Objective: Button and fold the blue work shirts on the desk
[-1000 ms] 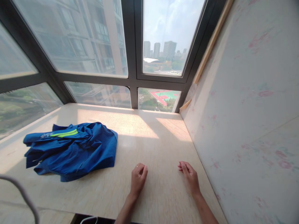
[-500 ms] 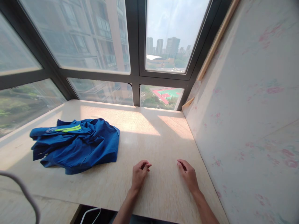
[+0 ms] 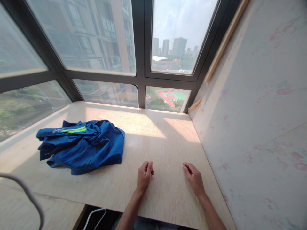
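Note:
My left hand (image 3: 145, 175) rests on the pale wood-grain tabletop (image 3: 165, 198), curled into a loose fist with its thumb laid along the top. My right hand (image 3: 193, 177) lies apart from it near the wall, its fingers bent inward and closed. Neither hand shows anything in its grasp. Left of my left hand sits a crumpled blue garment (image 3: 83, 150), with bright yellow-green stripes and some pale lettering along one folded edge. A gap separates it from my left hand.
Dark window frames (image 3: 141, 64) border the table's far side. A flower-patterned wall (image 3: 251, 134) bounds the right. A grey curved cable or tube (image 3: 28, 195) crosses the lower left corner; a white cord (image 3: 90, 217) shows in the dark opening below the table edge.
My left thumb has shifted to lie on top of the fist. The right hand keeps nearly the same pose. The whole view has moved slightly; the garment has not changed shape.

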Tool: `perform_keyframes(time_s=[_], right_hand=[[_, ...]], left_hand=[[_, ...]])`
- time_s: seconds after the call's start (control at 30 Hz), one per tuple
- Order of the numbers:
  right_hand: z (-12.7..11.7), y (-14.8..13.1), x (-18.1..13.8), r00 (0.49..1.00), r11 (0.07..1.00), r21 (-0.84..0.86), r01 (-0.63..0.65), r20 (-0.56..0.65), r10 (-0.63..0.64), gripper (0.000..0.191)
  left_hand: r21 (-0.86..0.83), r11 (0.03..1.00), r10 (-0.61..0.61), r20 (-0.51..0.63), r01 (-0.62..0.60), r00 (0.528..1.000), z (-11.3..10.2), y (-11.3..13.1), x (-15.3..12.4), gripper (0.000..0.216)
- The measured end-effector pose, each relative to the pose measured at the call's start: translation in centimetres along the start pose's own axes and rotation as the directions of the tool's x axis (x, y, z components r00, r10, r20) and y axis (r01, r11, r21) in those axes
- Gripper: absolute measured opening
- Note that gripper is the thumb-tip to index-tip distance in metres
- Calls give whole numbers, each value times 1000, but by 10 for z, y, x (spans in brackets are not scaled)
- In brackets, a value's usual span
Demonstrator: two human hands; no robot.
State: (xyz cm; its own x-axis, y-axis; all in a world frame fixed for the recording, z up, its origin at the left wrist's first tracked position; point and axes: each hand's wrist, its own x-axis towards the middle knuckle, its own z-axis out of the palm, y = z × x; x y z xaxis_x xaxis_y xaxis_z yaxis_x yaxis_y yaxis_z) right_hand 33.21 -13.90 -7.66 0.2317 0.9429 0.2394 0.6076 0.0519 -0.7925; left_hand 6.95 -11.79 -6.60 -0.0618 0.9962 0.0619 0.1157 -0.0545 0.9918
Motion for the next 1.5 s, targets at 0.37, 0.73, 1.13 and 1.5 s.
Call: perform_keyframes(time_s=[0.37,0.73,1.13,1.5], right_hand=[[-1,-2,-1,1000,1000,7,-9,-6,9,37],[0,3,2,998,997,41,-58,-3,58,39],[-6,2,2,995,998,54,-31,95,26,44],[-8,9,-1,993,996,37,-84,92,80,48]], left_hand=[[49,999,1,4,-1,1000,0,-1,0,41],[-18,999,-28,-11,28,1000,1,0,2,39],[34,999,31,4,-31,1000,2,-4,3,28],[4,997,77,50,-78,996,-15,-1,-13,33]])
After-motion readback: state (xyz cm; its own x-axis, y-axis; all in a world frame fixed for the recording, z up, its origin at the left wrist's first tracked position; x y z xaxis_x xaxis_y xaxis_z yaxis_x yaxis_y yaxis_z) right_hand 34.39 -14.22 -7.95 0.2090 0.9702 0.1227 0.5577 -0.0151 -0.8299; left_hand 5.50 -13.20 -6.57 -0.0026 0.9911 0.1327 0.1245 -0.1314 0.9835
